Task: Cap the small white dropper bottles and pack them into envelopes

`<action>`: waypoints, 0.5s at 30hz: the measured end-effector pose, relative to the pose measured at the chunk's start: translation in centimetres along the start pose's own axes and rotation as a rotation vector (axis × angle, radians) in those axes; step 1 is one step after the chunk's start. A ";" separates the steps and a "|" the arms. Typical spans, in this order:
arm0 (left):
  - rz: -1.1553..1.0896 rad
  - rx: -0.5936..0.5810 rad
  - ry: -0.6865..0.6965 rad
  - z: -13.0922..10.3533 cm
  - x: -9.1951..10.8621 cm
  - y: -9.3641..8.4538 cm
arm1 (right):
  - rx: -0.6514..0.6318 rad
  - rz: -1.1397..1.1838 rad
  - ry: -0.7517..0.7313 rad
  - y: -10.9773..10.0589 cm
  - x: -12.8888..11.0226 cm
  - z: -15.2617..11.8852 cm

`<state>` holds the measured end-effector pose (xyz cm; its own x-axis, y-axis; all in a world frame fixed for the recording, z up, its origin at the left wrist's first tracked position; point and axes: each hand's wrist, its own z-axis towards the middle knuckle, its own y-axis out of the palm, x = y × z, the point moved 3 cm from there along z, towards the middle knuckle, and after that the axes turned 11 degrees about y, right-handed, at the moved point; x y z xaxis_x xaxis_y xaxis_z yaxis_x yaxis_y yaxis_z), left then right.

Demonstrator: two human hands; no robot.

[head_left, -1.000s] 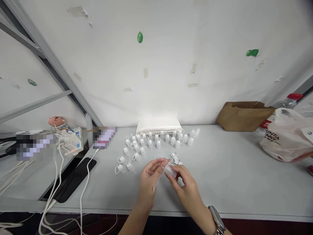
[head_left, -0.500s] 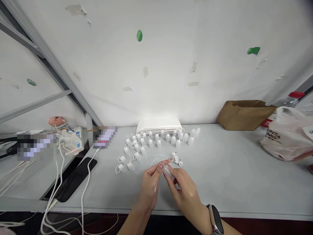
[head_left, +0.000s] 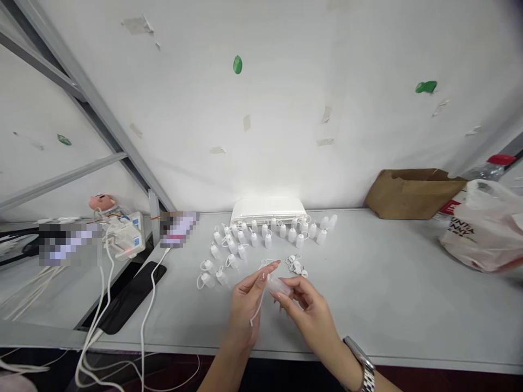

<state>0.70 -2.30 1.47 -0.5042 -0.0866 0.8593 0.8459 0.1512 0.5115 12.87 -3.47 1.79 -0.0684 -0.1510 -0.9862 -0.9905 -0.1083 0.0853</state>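
A small translucent bottle (head_left: pixel 279 286) lies tilted between both hands above the table's front part. My right hand (head_left: pixel 304 305) grips its body with thumb and fingers. My left hand (head_left: pixel 249 299) pinches the bottle's cap end, and a thin white strap (head_left: pixel 256 313) hangs down from there. Just beyond the hands rests a small pile of loose white caps (head_left: pixel 296 265). Several small capped bottles (head_left: pixel 231 262) stand on the grey table to the left and behind, many with looped straps. At the back right of the group are bottles (head_left: pixel 332 221) that look uncapped.
A white stack (head_left: pixel 267 209) sits against the wall. On the right are a brown paper bag (head_left: pixel 412 196) and a plastic bag (head_left: pixel 482 234). A black power bank (head_left: pixel 133 299), white cables (head_left: pixel 149 305) and a white device (head_left: pixel 128 237) lie on the left.
The bottle has turned to lie flatter, its cap end toward my left hand. The strap now hangs clear below the left fingers. The whole view has shifted slightly.
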 end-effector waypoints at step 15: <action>0.135 -0.191 0.160 -0.2 0.4 0.5 | -0.434 0.552 0.407 0.7 0.0 0.4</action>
<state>0.94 -2.48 2.06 -0.3634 -0.2348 0.9016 0.9287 -0.0147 0.3706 12.11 -3.10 1.82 -0.4019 -0.6309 -0.6637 -0.6859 -0.2728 0.6746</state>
